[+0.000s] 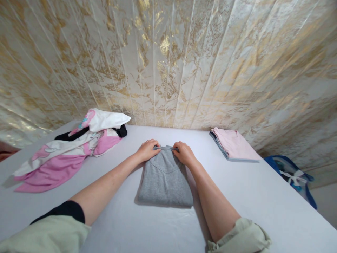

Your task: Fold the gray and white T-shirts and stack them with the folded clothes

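A grey shirt (166,186), folded into a compact rectangle, lies on the white table in front of me with its neckline at the far end. My left hand (147,150) pinches the far left corner of the shirt by the collar. At the far right corner, my right hand (183,152) grips the collar edge between thumb and fingers. Both hands are closed on the fabric, a short gap of collar showing between them. The near part of the shirt rests flat on the table.
Loose pink, white and black clothes (71,147) are heaped on the left of the white table (237,196). At the back right sits a stack with a folded pink shirt (234,144) on top. A blue-edged clear bag (292,175) is beyond the right edge. A gold-patterned curtain (163,70) hangs behind.
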{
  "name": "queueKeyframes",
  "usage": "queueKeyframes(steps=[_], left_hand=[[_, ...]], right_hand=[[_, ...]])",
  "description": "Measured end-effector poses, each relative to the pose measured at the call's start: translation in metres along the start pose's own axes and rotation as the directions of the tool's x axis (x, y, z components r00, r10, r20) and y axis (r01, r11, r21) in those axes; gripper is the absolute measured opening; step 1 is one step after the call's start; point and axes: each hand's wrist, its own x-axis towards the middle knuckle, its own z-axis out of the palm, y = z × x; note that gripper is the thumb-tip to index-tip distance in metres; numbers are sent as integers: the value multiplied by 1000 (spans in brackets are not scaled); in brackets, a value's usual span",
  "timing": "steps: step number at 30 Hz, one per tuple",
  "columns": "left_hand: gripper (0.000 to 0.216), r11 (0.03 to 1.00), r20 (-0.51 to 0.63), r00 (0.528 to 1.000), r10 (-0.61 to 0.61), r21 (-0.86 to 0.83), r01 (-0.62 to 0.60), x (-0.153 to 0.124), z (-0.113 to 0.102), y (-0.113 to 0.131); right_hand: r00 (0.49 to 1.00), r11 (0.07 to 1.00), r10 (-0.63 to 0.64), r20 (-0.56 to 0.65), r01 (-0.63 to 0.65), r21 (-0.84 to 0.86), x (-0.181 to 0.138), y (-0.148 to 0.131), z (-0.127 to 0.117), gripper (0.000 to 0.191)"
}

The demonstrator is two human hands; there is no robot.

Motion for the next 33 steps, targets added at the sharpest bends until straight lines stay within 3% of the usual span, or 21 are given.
queueKeyframes(steps=[4, 9, 15, 23, 29, 33], left_hand=[[11, 999, 132, 990, 51, -2, -51, -7, -6, 12], [16, 998, 171, 983, 61, -5, -61, -15, -7, 29], [9, 993, 142, 984, 105, -62, -97, -15, -8, 35], [9, 987, 108, 991, 73, -147, -57, -9, -3, 30], [7, 992, 83, 996, 36, -122, -26, -4, 1, 31], [15, 995, 1, 1000, -1, -99, 1, -9, 2, 28]], right_hand=[[990, 1000, 27, 141, -27, -3, -10, -6, -14, 10], [984, 995, -54, 170, 38, 96, -14, -15, -15, 14], [981, 962, -168, 101, 140, 235, -9, -19, -8, 9], [996, 947, -76, 43, 58, 317, -8, -15, -2, 11], [999, 972, -43, 4, 41, 229, -5, -16, 7, 15], [999, 993, -33, 6, 32, 112, -6, -10, 3, 14]])
